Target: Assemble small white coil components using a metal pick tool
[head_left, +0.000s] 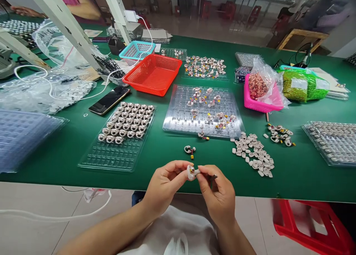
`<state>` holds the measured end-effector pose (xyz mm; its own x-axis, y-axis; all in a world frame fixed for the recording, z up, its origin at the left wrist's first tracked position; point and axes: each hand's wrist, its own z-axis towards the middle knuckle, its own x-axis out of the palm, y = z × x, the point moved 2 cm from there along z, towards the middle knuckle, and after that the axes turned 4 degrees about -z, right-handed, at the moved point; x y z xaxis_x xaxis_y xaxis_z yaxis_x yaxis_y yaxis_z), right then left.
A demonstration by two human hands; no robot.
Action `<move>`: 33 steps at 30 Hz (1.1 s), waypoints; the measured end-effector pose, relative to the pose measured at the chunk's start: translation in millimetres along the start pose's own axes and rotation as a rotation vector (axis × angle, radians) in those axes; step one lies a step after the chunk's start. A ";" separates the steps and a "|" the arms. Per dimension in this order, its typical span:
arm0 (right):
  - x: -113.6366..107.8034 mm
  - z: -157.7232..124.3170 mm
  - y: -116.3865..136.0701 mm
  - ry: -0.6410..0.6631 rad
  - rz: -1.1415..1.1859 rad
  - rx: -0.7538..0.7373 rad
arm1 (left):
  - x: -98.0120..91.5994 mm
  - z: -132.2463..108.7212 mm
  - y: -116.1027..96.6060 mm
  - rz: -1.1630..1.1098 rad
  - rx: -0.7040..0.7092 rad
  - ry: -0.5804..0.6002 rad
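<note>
My left hand (162, 188) pinches a small pale earphone housing (190, 173) between thumb and fingertips, near the table's front edge. Gold and dark parts show in its open side. Against it, my right hand (219, 195) pinches a small white cap (197, 171). A thin dark tip (214, 176) sticks out between the right fingers; what it belongs to is hidden. Just beyond my hands lies a wired earphone piece (189, 150) with a yellow tab. Loose white caps (251, 151) are heaped to the right.
A clear tray (108, 156) of finished-looking housings stands left, another tray (169, 123) with wired pieces ahead. Behind are a red basket (155, 88), a phone (109, 100) and a pink basket (263, 105). A filled tray (333, 143) lies right, stacked trays (25, 140) far left.
</note>
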<state>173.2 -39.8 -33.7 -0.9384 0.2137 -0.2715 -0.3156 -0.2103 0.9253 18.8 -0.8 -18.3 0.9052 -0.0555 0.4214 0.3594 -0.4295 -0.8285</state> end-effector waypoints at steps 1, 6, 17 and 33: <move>-0.2 1.3 1.2 0.007 -0.007 -0.013 | 0.2 -0.2 -0.9 0.006 0.007 -0.002; -1.9 1.0 0.7 0.062 0.095 -0.053 | -2.7 1.1 -1.8 -0.013 -0.023 0.055; -4.5 2.8 -0.8 0.138 0.348 -0.026 | 1.2 -3.9 -10.4 0.136 0.105 0.127; -0.6 1.0 -2.0 0.086 0.400 0.045 | -2.3 -9.4 -14.5 0.582 0.631 0.133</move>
<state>174.5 -38.5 -35.1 -0.9948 0.0426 0.0924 0.0810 -0.2183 0.9725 9.4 -3.0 -3.8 0.9643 -0.2329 -0.1259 -0.0581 0.2778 -0.9589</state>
